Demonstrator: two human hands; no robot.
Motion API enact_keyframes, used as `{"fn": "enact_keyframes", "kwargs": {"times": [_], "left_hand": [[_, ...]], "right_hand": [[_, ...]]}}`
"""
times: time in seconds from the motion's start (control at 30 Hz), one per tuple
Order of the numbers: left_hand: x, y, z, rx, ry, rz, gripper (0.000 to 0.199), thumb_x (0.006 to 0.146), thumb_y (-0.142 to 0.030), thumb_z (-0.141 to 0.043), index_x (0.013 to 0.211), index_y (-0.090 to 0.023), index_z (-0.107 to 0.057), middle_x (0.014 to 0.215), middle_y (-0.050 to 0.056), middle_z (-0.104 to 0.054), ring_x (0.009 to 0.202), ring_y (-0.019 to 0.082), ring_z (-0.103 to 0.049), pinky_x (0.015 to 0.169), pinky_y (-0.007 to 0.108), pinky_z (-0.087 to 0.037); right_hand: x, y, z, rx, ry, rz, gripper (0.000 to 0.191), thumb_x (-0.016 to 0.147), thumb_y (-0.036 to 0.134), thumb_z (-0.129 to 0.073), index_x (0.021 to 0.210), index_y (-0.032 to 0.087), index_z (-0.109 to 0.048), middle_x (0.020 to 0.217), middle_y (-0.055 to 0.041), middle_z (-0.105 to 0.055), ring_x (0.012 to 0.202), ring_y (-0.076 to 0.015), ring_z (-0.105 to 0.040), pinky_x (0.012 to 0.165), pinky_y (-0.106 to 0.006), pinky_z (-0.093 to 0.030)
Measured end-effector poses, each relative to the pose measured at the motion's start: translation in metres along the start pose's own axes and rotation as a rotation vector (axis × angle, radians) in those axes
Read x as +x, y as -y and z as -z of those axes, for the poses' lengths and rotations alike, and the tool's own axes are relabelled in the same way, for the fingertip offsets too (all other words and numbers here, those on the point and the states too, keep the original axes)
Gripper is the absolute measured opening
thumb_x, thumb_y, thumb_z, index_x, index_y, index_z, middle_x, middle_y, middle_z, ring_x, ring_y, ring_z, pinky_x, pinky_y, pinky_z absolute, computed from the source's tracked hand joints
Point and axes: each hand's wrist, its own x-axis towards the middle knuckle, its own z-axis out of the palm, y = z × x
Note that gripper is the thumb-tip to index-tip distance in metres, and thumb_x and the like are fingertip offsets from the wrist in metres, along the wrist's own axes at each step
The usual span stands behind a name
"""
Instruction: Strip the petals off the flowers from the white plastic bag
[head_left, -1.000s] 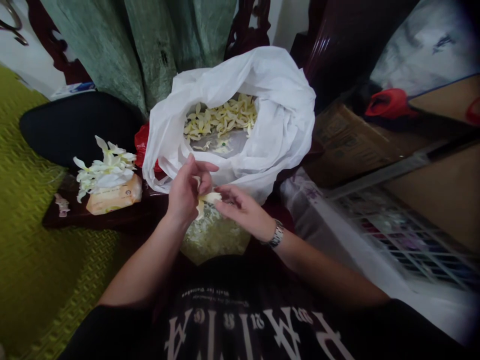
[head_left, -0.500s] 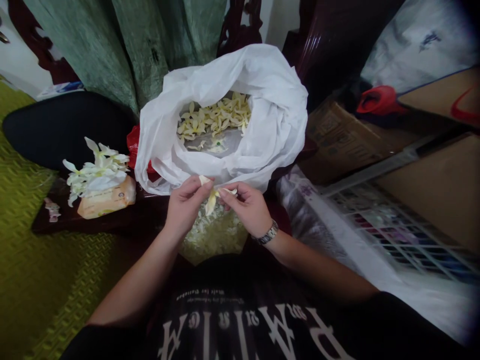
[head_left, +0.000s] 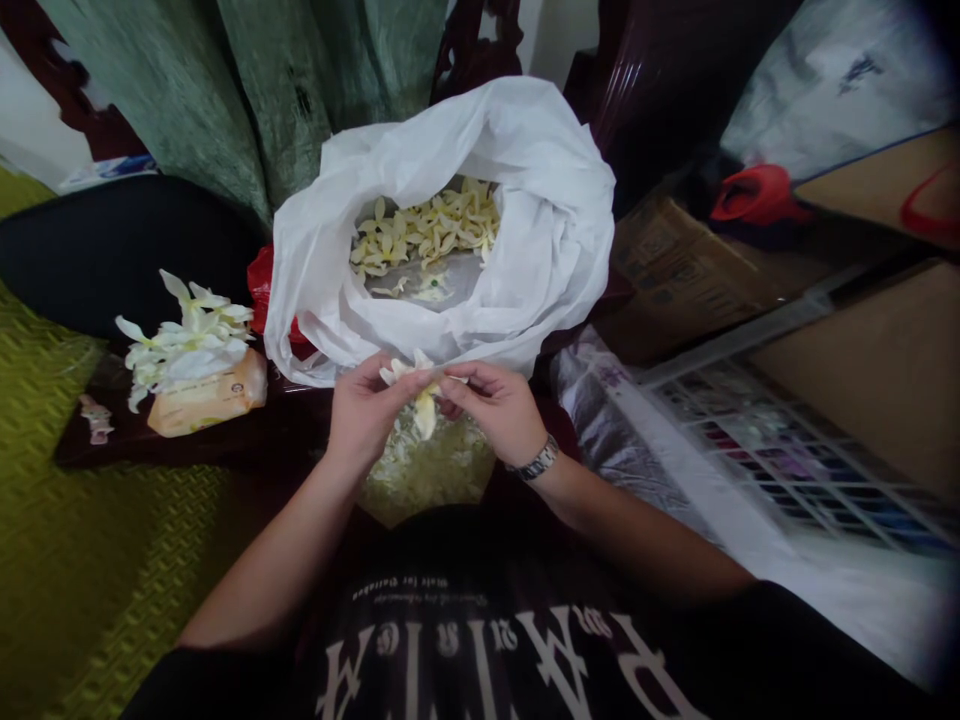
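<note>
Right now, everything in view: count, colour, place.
Main items:
bag: 1, white, centre
loose flowers: many, cream, in bag
held flower: 1+, cream, between hands
heap: 1, yellowish, below hands
packet: 1, orange, left
flower cluster: 1, white, atop packet
plastic: 1, red, beside bag
cushion: 1, black, upper left
cloth: 1, green, top
cardboard box: 1, brown, right
grid: 1, white, right
floor: 1, yellow-green, left
wristwatch: 1, silver, right wrist
shirt: 1, black, bottom
left hand: 1, holding flower
right hand: 1, holding flower

black short-sleeved shirt [head_left: 450, 570], pale gothic lettering [head_left: 553, 648], probably a metal-link watch [head_left: 540, 459]
</note>
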Motion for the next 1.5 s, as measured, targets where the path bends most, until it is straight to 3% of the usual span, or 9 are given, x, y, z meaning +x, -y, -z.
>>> {"fn": "enact_keyframes", "kwargs": {"times": [0.23, 0.37, 0.43, 0.6, 0.83, 0.93, 1.1, 1.3, 1.5], "left_hand": [[0.001, -0.003, 0.006, 0.092, 0.151, -0.100, 0.020, 0.075, -0.037, -0.084, 0.076, -0.018, -0.077, 0.071, 0.001, -0.062, 0.068, 0.013, -0.054, 0.065, 0.025, -0.043], [0.001, -0.005, 0.004, 0.115, 0.084, -0.103, 0.023, 0.072, -0.035, -0.086, 0.070, -0.018, -0.071, 0.066, -0.002, -0.057, 0.062, 0.011, -0.048, 0.059, 0.024, -0.038], [-0.001, -0.007, 0.002, 0.115, 0.068, -0.069, 0.028, 0.069, -0.036, -0.088, 0.070, -0.018, -0.067, 0.063, -0.003, -0.054, 0.057, 0.009, -0.044, 0.055, 0.023, -0.035], [-0.003, -0.011, -0.004, 0.207, 0.074, -0.104, 0.025, 0.072, -0.035, -0.086, 0.072, -0.019, -0.066, 0.064, -0.004, -0.053, 0.050, 0.007, -0.036, 0.049, 0.023, -0.029], [0.000, -0.013, -0.001, 0.279, 0.167, -0.280, 0.026, 0.082, -0.031, -0.077, 0.063, -0.018, -0.067, 0.065, -0.001, -0.055, 0.065, 0.012, -0.049, 0.063, 0.025, -0.039], [0.002, -0.010, 0.002, 0.275, 0.124, -0.231, 0.032, 0.076, -0.035, -0.083, 0.062, -0.017, -0.061, 0.064, -0.003, -0.051, 0.062, 0.011, -0.045, 0.061, 0.024, -0.036], [0.002, -0.009, 0.002, 0.265, 0.127, -0.120, 0.040, 0.070, -0.038, -0.087, 0.062, -0.016, -0.054, 0.062, -0.006, -0.050, 0.058, 0.008, -0.042, 0.058, 0.022, -0.035], [0.000, -0.013, 0.001, 0.200, 0.182, -0.049, 0.038, 0.066, -0.038, -0.090, 0.058, -0.016, -0.060, 0.057, -0.004, -0.055, 0.058, 0.009, -0.049, 0.058, 0.022, -0.040], [0.004, -0.007, 0.016, 0.124, 0.114, 0.105, 0.036, 0.068, -0.041, -0.089, 0.063, -0.016, -0.063, 0.049, -0.006, -0.049, 0.043, 0.005, -0.037, 0.043, 0.020, -0.025]], "right_hand": [[0.001, -0.003, 0.004, 0.099, -0.002, -0.081, 0.040, 0.076, 0.055, -0.080, 0.094, 0.021, -0.071, 0.069, 0.0009, -0.071, 0.058, -0.0136, -0.065, 0.055, -0.029, -0.057], [-0.005, 0.004, 0.004, -0.094, 0.021, 0.122, 0.046, 0.081, 0.052, -0.077, 0.120, 0.028, -0.069, 0.119, -0.0063, -0.072, 0.109, -0.0214, -0.069, 0.093, -0.038, -0.059], [-0.006, 0.005, 0.004, -0.155, 0.029, 0.187, 0.039, 0.085, 0.050, -0.074, 0.118, 0.029, -0.071, 0.123, -0.0057, -0.071, 0.116, -0.0225, -0.066, 0.104, -0.042, -0.053], [-0.002, 0.000, -0.001, -0.052, -0.037, 0.161, 0.023, 0.085, 0.050, -0.074, 0.091, 0.028, -0.078, 0.099, -0.0014, -0.076, 0.097, -0.0201, -0.070, 0.095, -0.039, -0.056], [-0.003, -0.005, -0.004, 0.058, -0.072, 0.140, 0.021, 0.080, 0.044, -0.081, 0.093, 0.028, -0.078, 0.091, 0.0007, -0.075, 0.084, -0.0161, -0.067, 0.084, -0.033, -0.055], [-0.004, -0.005, -0.007, 0.069, -0.062, 0.108, 0.028, 0.076, 0.046, -0.083, 0.098, 0.028, -0.078, 0.092, 0.0012, -0.075, 0.082, -0.0151, -0.065, 0.080, -0.030, -0.054], [0.001, 0.003, -0.013, 0.248, -0.093, -0.008, 0.028, 0.070, 0.049, -0.085, 0.079, 0.024, -0.076, 0.077, 0.0026, -0.072, 0.076, -0.0147, -0.064, 0.079, -0.029, -0.053], [0.008, 0.005, -0.007, 0.337, -0.045, -0.118, 0.035, 0.071, 0.053, -0.085, 0.075, 0.021, -0.071, 0.079, 0.0007, -0.072, 0.073, -0.0131, -0.064, 0.076, -0.028, -0.052], [0.012, 0.008, 0.016, 0.326, -0.284, 0.023, 0.037, 0.069, 0.054, -0.086, 0.077, 0.023, -0.068, 0.084, 0.0010, -0.075, 0.076, -0.0131, -0.067, 0.073, -0.027, -0.053]]}}
